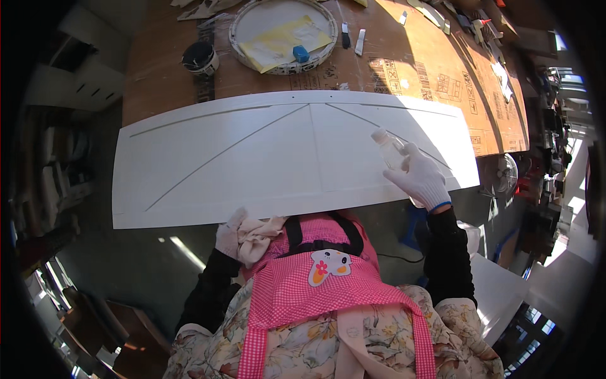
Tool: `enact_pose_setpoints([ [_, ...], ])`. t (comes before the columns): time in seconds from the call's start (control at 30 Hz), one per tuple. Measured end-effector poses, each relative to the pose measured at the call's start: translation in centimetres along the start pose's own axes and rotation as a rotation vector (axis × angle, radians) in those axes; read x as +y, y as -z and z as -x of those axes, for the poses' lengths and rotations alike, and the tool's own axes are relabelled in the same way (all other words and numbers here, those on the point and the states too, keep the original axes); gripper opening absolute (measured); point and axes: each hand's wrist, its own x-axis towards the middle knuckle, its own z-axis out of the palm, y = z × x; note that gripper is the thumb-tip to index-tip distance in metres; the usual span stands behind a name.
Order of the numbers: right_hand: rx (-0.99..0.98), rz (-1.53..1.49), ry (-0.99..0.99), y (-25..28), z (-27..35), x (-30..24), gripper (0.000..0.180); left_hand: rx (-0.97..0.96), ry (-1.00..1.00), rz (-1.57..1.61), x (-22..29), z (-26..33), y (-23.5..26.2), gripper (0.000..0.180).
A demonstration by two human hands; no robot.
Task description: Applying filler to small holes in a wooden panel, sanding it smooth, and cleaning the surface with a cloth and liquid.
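A long white panel [252, 158] with thin diagonal grooves lies across the wooden workbench in front of me. My right hand [421, 178], in a white knit glove, holds a small clear plastic bottle [389, 147] tilted over the panel's right part. My left hand [228, 238], also gloved, is closed on a crumpled pale cloth [257, 235] at the panel's near edge, close to my pink checked apron.
At the far side of the bench [410, 69] stand a round white tray [235, 25] with yellow sheets and a blue block, a dark pot [199, 57], and small tools. A fan [505, 175] stands at the right. Shelves [57, 164] line the left.
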Motion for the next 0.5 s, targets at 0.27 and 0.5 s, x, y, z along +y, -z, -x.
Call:
enact_pose_setpoints([
  [0.27,0.079,0.379,0.193,-3.1,-6.8,-2.4,0.046,-0.082,-0.349,-0.854,-2.5,-2.4,5.5,0.042],
  [0.5,0.049,0.563,0.231,-1.5,-7.2,-0.7,0.043,0.081,0.021,0.075,-3.8,-5.4,7.2,0.026],
])
